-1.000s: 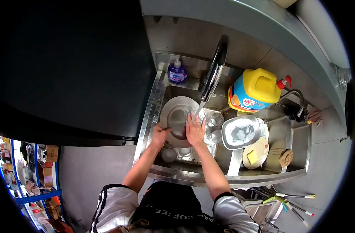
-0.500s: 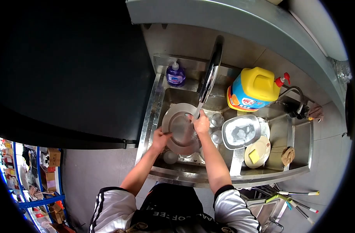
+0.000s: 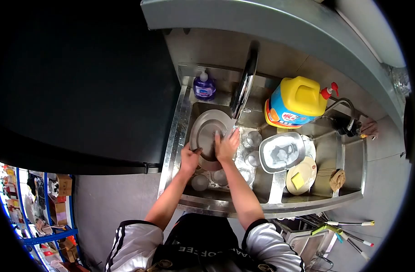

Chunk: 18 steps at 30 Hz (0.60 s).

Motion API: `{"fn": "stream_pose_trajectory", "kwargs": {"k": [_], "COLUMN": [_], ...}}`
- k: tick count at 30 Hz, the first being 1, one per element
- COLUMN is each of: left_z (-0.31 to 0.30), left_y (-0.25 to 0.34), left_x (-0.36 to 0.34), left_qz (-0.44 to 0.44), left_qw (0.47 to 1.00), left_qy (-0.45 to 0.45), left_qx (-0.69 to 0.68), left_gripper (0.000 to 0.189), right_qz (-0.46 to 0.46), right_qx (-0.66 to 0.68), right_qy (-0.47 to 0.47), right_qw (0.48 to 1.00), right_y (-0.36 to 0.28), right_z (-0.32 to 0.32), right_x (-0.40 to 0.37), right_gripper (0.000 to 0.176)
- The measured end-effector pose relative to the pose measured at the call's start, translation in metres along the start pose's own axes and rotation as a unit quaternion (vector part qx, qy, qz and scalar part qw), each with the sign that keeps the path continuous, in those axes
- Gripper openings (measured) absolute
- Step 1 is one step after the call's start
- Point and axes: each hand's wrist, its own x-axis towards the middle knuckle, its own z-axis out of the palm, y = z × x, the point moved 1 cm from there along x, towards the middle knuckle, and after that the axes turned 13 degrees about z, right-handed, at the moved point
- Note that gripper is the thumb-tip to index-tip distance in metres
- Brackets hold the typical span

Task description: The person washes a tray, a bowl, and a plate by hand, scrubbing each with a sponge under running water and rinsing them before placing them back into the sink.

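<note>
A round grey plate (image 3: 203, 131) with a wide rim is tilted over the left sink basin. My left hand (image 3: 189, 159) grips its lower left edge, thumb on the upper face. Fingers apart, my right hand (image 3: 226, 146) lies at the plate's right side, under the tap (image 3: 246, 84). Water runs from the spout onto that hand and the plate. Several clear glasses stand in the basin around the plate, among them one glass (image 3: 254, 138) to the right and another glass (image 3: 199, 182) below my left hand.
A yellow detergent jug (image 3: 302, 97) and a purple soap bottle (image 3: 204, 87) stand along the sink's back. Over the right basin sit a soapy plastic tub (image 3: 280, 165) and a cream plate (image 3: 309, 181) bearing a yellow sponge (image 3: 297, 181). A brown cloth (image 3: 337, 180) hangs on the divider.
The plate has tipped and shifted slightly away from me, baring more glasses below it. My right hand has moved down and left from the spout, its fingers now spread. My left hand keeps its grip.
</note>
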Motion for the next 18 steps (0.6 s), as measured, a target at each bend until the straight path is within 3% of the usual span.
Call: {"fn": "stream_pose_trajectory", "kwargs": {"k": [1, 2, 3, 4, 5, 6, 7, 9, 11, 12, 13, 15, 16, 17, 18], "left_z": [-0.005, -0.009, -0.014, -0.018, -0.02, -0.02, -0.015, 0.002, 0.026, 0.039, 0.055, 0.087, 0.1, 0.111, 0.116], "left_y": [-0.002, -0.009, -0.019, -0.032, -0.035, -0.038, -0.041, -0.066, -0.083, -0.078, -0.079, -0.078, -0.075, -0.055, -0.045], "left_x": [0.003, 0.006, 0.008, 0.013, 0.019, 0.026, 0.033, 0.045, 0.05, 0.051, 0.046, 0.031, 0.023, 0.013, 0.008], "left_qz": [0.0, -0.038, -0.078, -0.118, -0.123, -0.187, -0.246, -0.26, -0.081, 0.0, -0.001, 0.196, 0.197, 0.236, 0.273], "left_qw": [1.0, 0.999, 0.996, 0.986, 0.985, 0.969, 0.947, 0.94, 0.991, 0.898, 0.899, 0.816, 0.817, 0.816, 0.811], "left_qy": [0.0, -0.017, -0.035, -0.058, -0.058, -0.08, -0.103, -0.114, -0.096, -0.128, -0.128, -0.039, -0.038, -0.087, -0.137], "left_qx": [-0.001, -0.016, -0.032, -0.101, -0.106, -0.143, -0.181, -0.187, 0.055, 0.421, 0.419, 0.542, 0.541, 0.52, 0.498], "left_gripper": [0.023, 0.026, 0.029, 0.031, 0.031, 0.03, 0.03, 0.031, 0.031, 0.046, 0.046, 0.052, 0.052, 0.051, 0.05], "right_qz": [-0.052, 0.071, 0.04, 0.087, 0.133, 0.188, 0.265, 0.263, 0.237, 0.21, 0.181, 0.178, 0.162, 0.148, 0.18], "right_qx": [-0.008, 0.049, 0.132, 0.188, 0.24, 0.384, 0.435, 0.485, 0.476, 0.443, 0.409, 0.447, 0.433, 0.417, 0.407], "right_qy": [-0.039, -0.196, -0.012, -0.145, -0.274, -0.314, -0.384, -0.34, -0.248, -0.2, -0.151, -0.112, -0.072, -0.032, -0.057], "right_qw": [0.998, 0.977, 0.99, 0.967, 0.922, 0.847, 0.77, 0.762, 0.81, 0.848, 0.882, 0.87, 0.884, 0.896, 0.894], "right_y": [0.004, -0.008, 0.014, 0.049, 0.059, 0.058, 0.069, 0.081, 0.077, 0.069, 0.063, 0.052, 0.043, 0.039, 0.045], "right_z": [-0.012, -0.058, -0.04, -0.029, -0.043, -0.059, -0.064, -0.068, -0.08, -0.091, -0.097, -0.102, -0.11, -0.116, -0.112], "right_x": [0.003, 0.012, 0.01, 0.022, 0.027, 0.022, 0.023, 0.016, 0.003, -0.004, -0.01, -0.018, -0.022, -0.024, -0.024], "right_gripper": [0.08, 0.082, 0.069, 0.058, 0.047, 0.027, 0.025, 0.021, 0.017, 0.015, 0.014, 0.016, 0.017, 0.018, 0.019]}}
